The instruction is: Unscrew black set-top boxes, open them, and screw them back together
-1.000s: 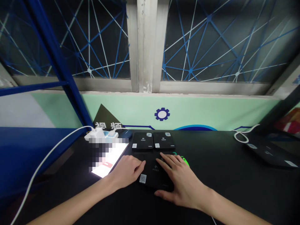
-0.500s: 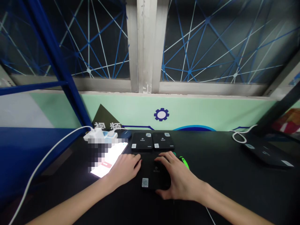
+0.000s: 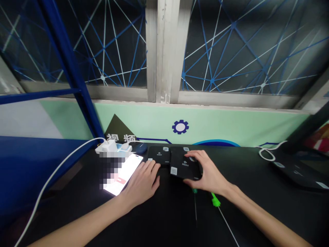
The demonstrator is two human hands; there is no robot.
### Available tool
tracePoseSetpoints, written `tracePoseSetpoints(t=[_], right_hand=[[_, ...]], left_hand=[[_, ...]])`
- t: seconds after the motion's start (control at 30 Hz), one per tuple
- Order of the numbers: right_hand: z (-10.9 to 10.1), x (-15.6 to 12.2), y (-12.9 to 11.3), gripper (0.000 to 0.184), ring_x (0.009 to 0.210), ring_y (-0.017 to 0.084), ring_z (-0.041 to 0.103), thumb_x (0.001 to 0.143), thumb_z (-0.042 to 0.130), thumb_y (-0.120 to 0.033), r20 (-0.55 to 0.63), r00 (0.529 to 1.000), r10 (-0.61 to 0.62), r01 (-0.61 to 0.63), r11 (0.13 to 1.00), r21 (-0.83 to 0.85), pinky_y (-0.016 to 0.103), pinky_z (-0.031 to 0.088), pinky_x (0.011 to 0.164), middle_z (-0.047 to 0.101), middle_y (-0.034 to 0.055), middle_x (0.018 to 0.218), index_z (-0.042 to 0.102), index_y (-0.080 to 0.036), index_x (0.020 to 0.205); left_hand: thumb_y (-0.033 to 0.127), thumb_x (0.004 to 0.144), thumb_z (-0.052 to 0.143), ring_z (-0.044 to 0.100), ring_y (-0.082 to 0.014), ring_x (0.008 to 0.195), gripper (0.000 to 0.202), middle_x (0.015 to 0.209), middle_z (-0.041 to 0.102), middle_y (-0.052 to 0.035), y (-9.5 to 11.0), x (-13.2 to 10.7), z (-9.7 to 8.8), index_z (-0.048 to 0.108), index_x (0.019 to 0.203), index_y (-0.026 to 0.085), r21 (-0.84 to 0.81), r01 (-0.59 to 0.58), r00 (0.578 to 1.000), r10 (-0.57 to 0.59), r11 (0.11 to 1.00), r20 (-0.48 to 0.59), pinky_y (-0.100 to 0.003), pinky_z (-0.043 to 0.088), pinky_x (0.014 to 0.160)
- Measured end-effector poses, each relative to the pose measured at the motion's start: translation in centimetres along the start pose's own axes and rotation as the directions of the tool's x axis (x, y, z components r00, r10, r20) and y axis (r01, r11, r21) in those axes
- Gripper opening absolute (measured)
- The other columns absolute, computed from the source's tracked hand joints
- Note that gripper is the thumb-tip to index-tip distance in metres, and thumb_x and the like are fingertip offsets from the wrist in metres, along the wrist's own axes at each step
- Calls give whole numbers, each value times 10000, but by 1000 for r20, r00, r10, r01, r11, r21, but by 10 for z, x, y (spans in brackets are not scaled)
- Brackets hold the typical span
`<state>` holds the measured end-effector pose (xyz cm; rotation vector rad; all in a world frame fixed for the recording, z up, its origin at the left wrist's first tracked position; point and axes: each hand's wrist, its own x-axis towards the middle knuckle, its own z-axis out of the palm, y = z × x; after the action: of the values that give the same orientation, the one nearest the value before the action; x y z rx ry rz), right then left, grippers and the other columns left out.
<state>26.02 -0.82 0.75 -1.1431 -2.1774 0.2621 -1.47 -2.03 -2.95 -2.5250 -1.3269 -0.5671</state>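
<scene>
My right hand point(image 3: 205, 173) grips a flat black set-top box point(image 3: 183, 168) by its right side, thumb at the front edge and fingers at the back. It overlaps a second black box point(image 3: 177, 149) behind it, which is mostly hidden. Palm down on the table, my left hand point(image 3: 144, 178) has its fingers stretched out, the tips at the front edge of a third black box point(image 3: 159, 156). A lit phone point(image 3: 125, 173) lies just left of that hand. Below my right hand are a dark green-handled screwdriver point(image 3: 194, 191) and a bright green-handled one point(image 3: 216, 200).
A white power strip point(image 3: 109, 148) with plugs and a white cable stands at the back left, beside a dark mouse-like object point(image 3: 141, 148). Another black device point(image 3: 299, 173) and a looped white cable point(image 3: 266, 154) lie at the right. Behind the black table point(image 3: 164, 223) is a green wall.
My right hand has carried the black box back and to the right, onto or above the rear right box, uncovering the screwdrivers. My left hand has shifted slightly toward the rear left box.
</scene>
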Motion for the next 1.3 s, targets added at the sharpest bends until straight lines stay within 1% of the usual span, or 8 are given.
tracePoseSetpoints(t=[0.17, 0.27, 0.37, 0.53, 0.7, 0.83, 1.13, 1.3], right_hand=[[0, 8, 27, 568, 1152, 318, 524, 680, 784, -401, -29, 998, 60, -62, 997, -43, 529, 438, 999, 581, 91, 1211, 577, -254, 1188], [5, 10, 33, 567, 1181, 313, 516, 682, 790, -425, -5, 999, 50, -51, 998, -46, 528, 429, 1019, 586, 94, 1243, 601, -247, 1186], [7, 11, 34, 562, 1227, 309, 496, 691, 796, -457, 18, 999, 34, -33, 998, -51, 522, 418, 1042, 583, 101, 1286, 623, -239, 1179], [6, 12, 37, 489, 1254, 300, 508, 758, 769, -481, 39, 999, -14, 17, 997, -76, 524, 426, 1043, 577, 85, 1366, 660, -267, 1184], [6, 11, 41, 340, 1211, 280, 554, 880, 684, -405, 33, 995, -95, 98, 990, -104, 497, 464, 1023, 611, 62, 1326, 682, -311, 1207], [12, 10, 45, 265, 1171, 273, 578, 907, 656, -393, -27, 997, -72, 68, 990, -127, 470, 509, 985, 635, 56, 1270, 711, -311, 1152], [19, 8, 41, 321, 1189, 281, 577, 929, 621, -383, -73, 996, -45, 33, 986, -163, 488, 510, 1002, 633, 58, 1311, 683, -308, 1235], [18, 8, 38, 347, 1197, 279, 559, 959, 567, -326, -49, 998, -47, 36, 978, -206, 492, 499, 1015, 615, 73, 1340, 650, -282, 1294]], left_hand=[[269, 959, 458, 500, -303, 1295, 534, 1427, 519, -142, -5, -2, 4, 355, 1473, 168, -68, -52, 998, 50, 996, -26, -469, 454, 1029], [288, 974, 457, 412, -290, 1392, 585, 1519, 436, -133, -7, -3, 7, 287, 1522, 172, -70, -65, 998, 65, 995, -2, -473, 407, 1099], [329, 986, 452, 397, -294, 1406, 568, 1526, 428, -140, -9, -3, 9, 322, 1512, 161, -74, -63, 998, 65, 995, 16, -483, 406, 1103], [363, 988, 452, 415, -295, 1395, 542, 1507, 454, -141, -11, -3, 10, 382, 1483, 153, -91, -64, 997, 66, 994, 28, -481, 419, 1092], [349, 982, 451, 492, -304, 1330, 472, 1444, 530, -142, -10, -2, 7, 476, 1410, 152, -55, -74, 997, 76, 996, 34, -491, 438, 1060], [306, 972, 472, 571, -295, 1226, 377, 1329, 618, -134, -8, -2, 4, 565, 1303, 151, -90, -71, 997, 73, 993, 13, -470, 476, 1010], [226, 977, 442, 663, -237, 959, 239, 1001, 702, -90, -5, -1, -2, 666, 1049, 181, -218, -140, 990, 134, 966, -39, -390, 553, 832], [203, 976, 437, 646, -220, 896, 229, 959, 688, -78, -4, 0, -5, 642, 1074, 173, -241, -194, 981, 191, 951, -33, -368, 540, 781]])
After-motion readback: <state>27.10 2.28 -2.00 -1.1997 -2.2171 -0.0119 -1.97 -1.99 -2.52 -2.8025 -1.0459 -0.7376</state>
